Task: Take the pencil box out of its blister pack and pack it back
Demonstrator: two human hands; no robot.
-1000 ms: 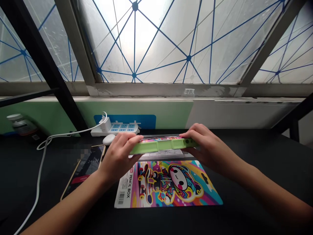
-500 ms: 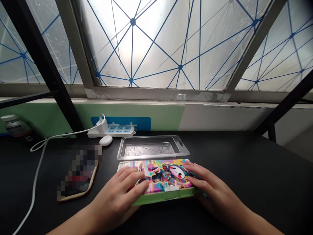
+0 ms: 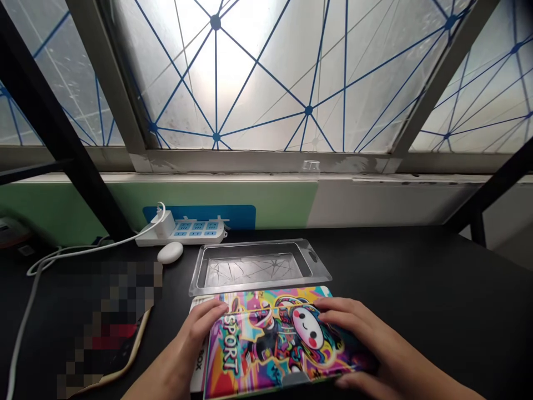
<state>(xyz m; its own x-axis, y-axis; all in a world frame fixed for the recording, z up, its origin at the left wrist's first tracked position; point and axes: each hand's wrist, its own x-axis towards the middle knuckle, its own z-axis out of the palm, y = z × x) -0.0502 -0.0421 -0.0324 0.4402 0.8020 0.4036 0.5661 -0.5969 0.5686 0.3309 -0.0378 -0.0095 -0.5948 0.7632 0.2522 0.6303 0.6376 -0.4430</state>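
A pencil box (image 3: 268, 347) with a bright cartoon lid lies on the black desk in front of me, "SPORT" printed along its left side. A crease runs across the back of the lid, and the front panel looks slightly raised beside a white strip reading "BOX". My left hand (image 3: 187, 339) holds the box's left side, fingertips on the lid near the crease; its thumb is hidden. Around the right side is my right hand (image 3: 370, 344), fingers on top and thumb low at the front corner. Behind the box is a clear plastic tray (image 3: 195, 278).
A phone-like item (image 3: 137, 347), partly blurred out, lies to the left. Further back are a white rounded object (image 3: 170, 253) and a power strip (image 3: 195, 233) with a plugged-in white cable (image 3: 23, 328). Black frame posts (image 3: 89, 183) rise at both sides, before a window.
The pencil box now shows more of its lid, with the front panel extending nearer to me and the green front side no longer visible. My left hand has shifted left; the view has tilted slightly.
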